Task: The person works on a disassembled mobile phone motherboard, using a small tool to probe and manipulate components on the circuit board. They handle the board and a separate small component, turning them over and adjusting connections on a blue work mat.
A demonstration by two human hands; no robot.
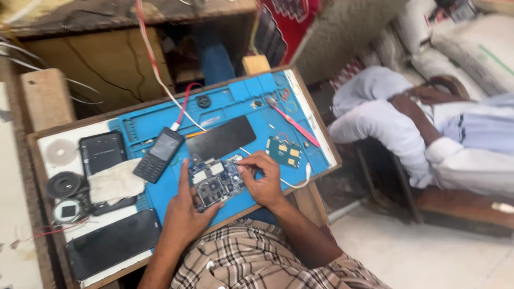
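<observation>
Shirt: a checked shirt in brown and cream fills the near edge of the view, with both forearms reaching out from it.
Left hand: the left hand lies under and beside the circuit board, thumb up along its left edge, fingers closed on it from below.
Circuit board: the circuit board is held between the two hands just above the near part of the blue mat; it is dark blue, roughly rectangular, packed with small parts, with two pale square metal covers near its top and a dark square chip near the middle.
Right hand: the right hand grips the board's right edge, fingers curled together and thumb pressing on its upper right corner.
Blue mat: the blue mat covers most of a small wooden table.
Near left: a dark flat screen panel lies at the table's near left corner.
Left side: a pale cloth lies over a dark phone, with round rolls of tape beside them.
Middle: a black keypad phone lies on the mat with a white cable plugged in; just right of it lies a black flat panel.
Right of the hands: a small green board with yellow patches rests on the mat.
Farther: a pink-handled tool lies slantwise.
Far right: another person in pale clothes lies on a bench, well apart from the table.
</observation>
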